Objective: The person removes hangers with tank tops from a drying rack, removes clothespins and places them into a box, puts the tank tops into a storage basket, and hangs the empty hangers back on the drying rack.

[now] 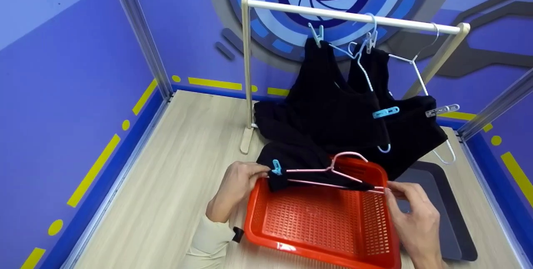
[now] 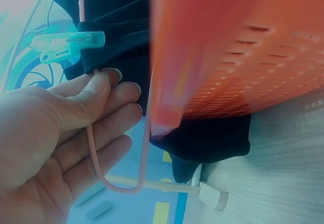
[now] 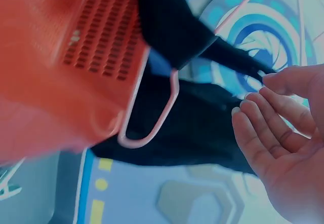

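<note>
A pink clothes hanger (image 1: 310, 170) lies across the far part of the red basket (image 1: 316, 248), with a black strapped garment (image 1: 291, 155) on it. My left hand (image 1: 237, 183) pinches the hanger's left end between thumb and fingers, as the left wrist view shows. Beside those fingers a blue clothespin (image 2: 68, 44) clips the cloth to the hanger. At the right end is my right hand (image 1: 416, 212). In the right wrist view its thumb and forefinger pinch the tip of a narrow black strap, and the hanger's rounded end hangs apart from the fingers.
Behind the basket stands a rack with a white rail (image 1: 308, 8). Black tank tops (image 1: 333, 106) hang there on a blue hanger (image 1: 364, 69) and a white hanger (image 1: 419, 77), held with clothespins (image 1: 386, 112). A dark grey tray (image 1: 454, 215) lies right of the basket.
</note>
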